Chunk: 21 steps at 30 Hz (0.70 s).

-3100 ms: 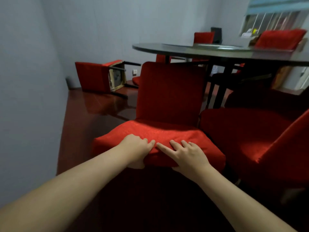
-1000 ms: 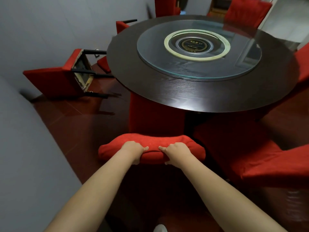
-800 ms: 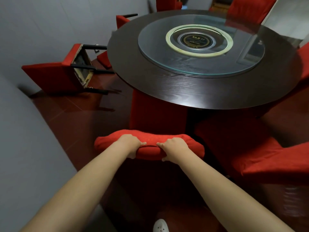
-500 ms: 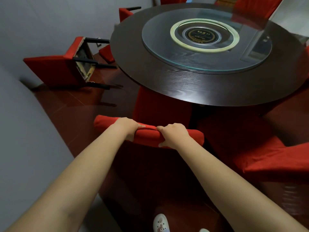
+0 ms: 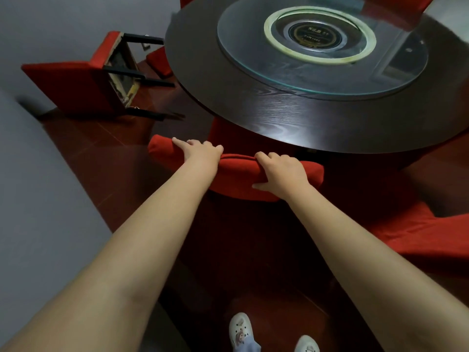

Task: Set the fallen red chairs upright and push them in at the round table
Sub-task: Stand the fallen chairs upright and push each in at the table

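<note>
1. The chair [image 5: 236, 168] stands further under the surface [image 5: 253, 102] than half a second ago, and its backrest is now close to the near edge.
2. The left hand [image 5: 200, 153] has loosened: it lies flat along the backrest top, fingers stretched leftward. The right hand [image 5: 281, 171] grips the top, thumb on the near side.
3. So this chair looks about pushed in. The fallen chair [image 5: 71, 85] waits on the floor [image 5: 106, 138], off the surface's left edge.
4. The chair is upright, its seat toward the surface. Its backrest top runs left to right along the near edge. The fallen chair's legs point at the surface.
</note>
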### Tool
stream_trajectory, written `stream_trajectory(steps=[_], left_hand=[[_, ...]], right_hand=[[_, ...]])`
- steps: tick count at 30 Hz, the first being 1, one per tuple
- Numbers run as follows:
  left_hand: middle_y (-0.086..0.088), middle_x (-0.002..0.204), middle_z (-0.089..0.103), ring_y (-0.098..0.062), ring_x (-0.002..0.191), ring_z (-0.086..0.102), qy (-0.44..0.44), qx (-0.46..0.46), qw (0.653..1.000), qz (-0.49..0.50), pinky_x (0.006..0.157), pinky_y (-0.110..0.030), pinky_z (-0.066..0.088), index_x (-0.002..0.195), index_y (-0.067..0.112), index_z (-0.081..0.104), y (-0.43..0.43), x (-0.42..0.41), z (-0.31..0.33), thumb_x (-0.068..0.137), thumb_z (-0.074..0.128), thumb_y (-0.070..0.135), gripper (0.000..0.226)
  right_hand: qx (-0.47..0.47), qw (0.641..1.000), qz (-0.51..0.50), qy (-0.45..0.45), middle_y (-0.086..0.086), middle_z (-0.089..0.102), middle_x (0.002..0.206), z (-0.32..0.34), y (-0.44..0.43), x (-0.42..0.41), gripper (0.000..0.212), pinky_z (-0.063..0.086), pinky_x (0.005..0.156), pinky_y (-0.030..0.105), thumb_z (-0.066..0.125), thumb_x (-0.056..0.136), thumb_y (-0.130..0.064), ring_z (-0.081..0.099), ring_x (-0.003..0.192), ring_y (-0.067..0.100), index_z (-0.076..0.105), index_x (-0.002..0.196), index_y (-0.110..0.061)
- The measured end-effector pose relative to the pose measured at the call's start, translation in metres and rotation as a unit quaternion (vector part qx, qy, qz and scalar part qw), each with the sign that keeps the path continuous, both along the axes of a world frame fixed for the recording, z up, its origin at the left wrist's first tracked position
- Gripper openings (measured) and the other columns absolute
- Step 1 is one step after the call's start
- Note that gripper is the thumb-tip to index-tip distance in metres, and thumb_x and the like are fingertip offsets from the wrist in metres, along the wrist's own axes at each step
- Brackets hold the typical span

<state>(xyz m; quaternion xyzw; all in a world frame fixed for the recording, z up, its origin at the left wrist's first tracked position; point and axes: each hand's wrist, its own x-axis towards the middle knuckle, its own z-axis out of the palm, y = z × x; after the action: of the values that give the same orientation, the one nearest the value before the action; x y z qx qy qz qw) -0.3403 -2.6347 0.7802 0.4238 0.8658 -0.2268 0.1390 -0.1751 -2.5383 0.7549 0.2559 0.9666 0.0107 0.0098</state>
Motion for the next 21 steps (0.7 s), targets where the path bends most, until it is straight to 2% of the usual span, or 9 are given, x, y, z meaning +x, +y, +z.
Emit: stream_trajectory(steps=[9, 15, 21], left_hand=[[-0.015, 0.137, 0.040, -0.048, 0.133, 0.027, 0.003, 0.095, 0.995, 0.028, 0.097, -0.080, 0.005, 0.133, 0.022, 0.034, 0.028, -0.017, -0.005, 0.081, 0.070, 0.010, 0.065], [-0.013, 0.131, 0.043, -0.043, 0.128, 0.033, 0.008, 0.145, 0.989, 0.021, 0.101, -0.077, 0.004, 0.131, 0.020, 0.035, 0.057, -0.035, -0.002, 0.081, 0.069, 0.007, 0.062], [-0.014, 0.131, 0.043, -0.043, 0.127, 0.035, 0.002, 0.146, 0.989, 0.005, 0.102, -0.077, 0.005, 0.133, 0.018, 0.033, 0.089, -0.052, 0.009, 0.081, 0.070, 0.007, 0.064]], right_hand=[[-0.002, 1.000, -0.017, 0.023, 0.006, 0.059, 0.112, 0.004, 0.032, -0.021, 0.068, 0.041, 0.078, 0.037, 0.071, 0.074, -0.056, 0.057, 0.100, 0.031, 0.046, 0.127, -0.023], [0.012, 0.999, -0.024, 0.025, 0.009, 0.061, 0.104, 0.005, 0.066, -0.041, 0.062, 0.036, 0.072, 0.036, 0.071, 0.075, -0.056, 0.058, 0.096, 0.032, 0.048, 0.120, -0.020], [0.009, 0.999, -0.037, 0.031, 0.012, 0.061, 0.105, 0.011, 0.098, -0.060, 0.064, 0.036, 0.072, 0.037, 0.071, 0.073, -0.056, 0.058, 0.096, 0.034, 0.047, 0.118, -0.017]])
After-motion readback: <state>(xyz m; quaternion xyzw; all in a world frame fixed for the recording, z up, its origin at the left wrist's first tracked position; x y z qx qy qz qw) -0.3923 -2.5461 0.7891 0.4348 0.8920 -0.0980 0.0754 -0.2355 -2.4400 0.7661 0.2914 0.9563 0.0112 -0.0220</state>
